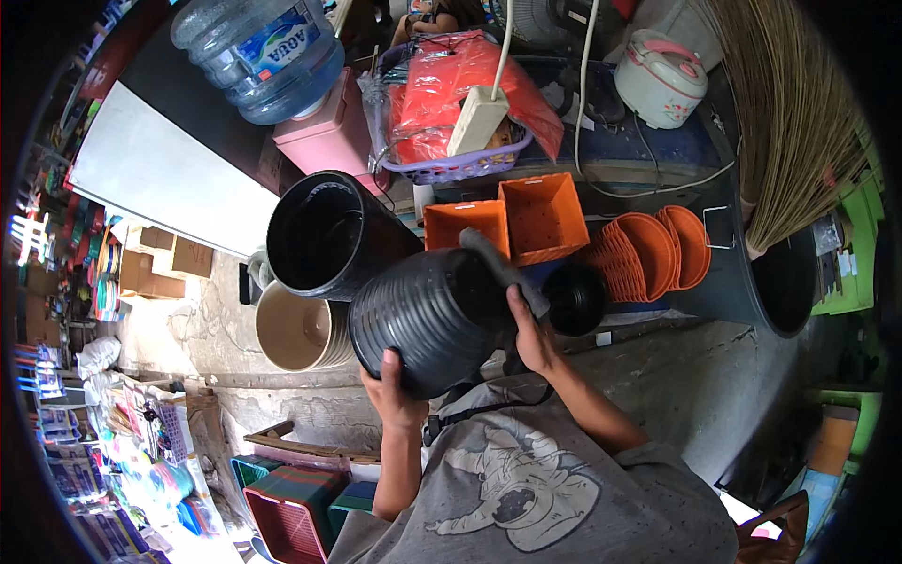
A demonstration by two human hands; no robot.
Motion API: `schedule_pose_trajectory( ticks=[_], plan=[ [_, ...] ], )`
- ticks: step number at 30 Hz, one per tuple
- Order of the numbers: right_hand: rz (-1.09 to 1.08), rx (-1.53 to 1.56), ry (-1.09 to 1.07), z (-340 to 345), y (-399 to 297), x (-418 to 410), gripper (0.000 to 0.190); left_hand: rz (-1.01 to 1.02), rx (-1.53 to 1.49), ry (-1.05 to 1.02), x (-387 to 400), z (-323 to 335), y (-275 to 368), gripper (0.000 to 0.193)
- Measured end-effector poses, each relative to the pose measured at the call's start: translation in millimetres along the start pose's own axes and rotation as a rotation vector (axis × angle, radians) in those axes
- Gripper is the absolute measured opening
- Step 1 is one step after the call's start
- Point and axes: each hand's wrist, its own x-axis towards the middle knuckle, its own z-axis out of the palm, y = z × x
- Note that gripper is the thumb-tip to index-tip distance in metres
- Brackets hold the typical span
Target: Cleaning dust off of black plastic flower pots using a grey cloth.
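A black ribbed plastic pot (423, 317) lies tilted on its side in front of my chest. My left hand (396, 398) grips it near the rim, thumb on the ribbed wall. In my right hand (533, 335) is a grey cloth (497, 264), pressed against the base end of the pot. Beyond the pot stands a larger black container (317, 233), and a beige ribbed pot (296, 328) lies to its near left. Just right of my right hand sits a small black pot (576, 299). The pot's opening faces away from view.
Orange square planters (542, 218) and stacked orange half-round pots (648, 257) stand ahead. Behind are a purple basket (458, 169), a power strip (479, 120) with hanging cable, a rice cooker (662, 77) and a water bottle (261, 56). Stick brooms (789, 127) rise from a dark bin (786, 282).
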Motion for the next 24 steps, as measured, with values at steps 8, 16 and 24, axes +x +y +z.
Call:
schedule_pose_trajectory(
  ticks=[8, 16, 24],
  plan=[
    [-0.216, -0.123, -0.241, 21.7, -25.9, -8.0, 0.054, 0.041, 0.134, 0.182, 2.4, -30.0, -30.5, 0.063],
    [0.059, 0.203, -0.119, 30.6, -26.7, 1.3, 0.049, 0.160, 1.060, -0.300, -14.1, -32.6, -0.4, 0.021],
    [-0.255, -0.425, -0.161, 40.5, 40.2, 34.4, 0.043, 0.383, 1.732, -0.712, -7.8, -50.0, -45.2, 0.051]
  ],
)
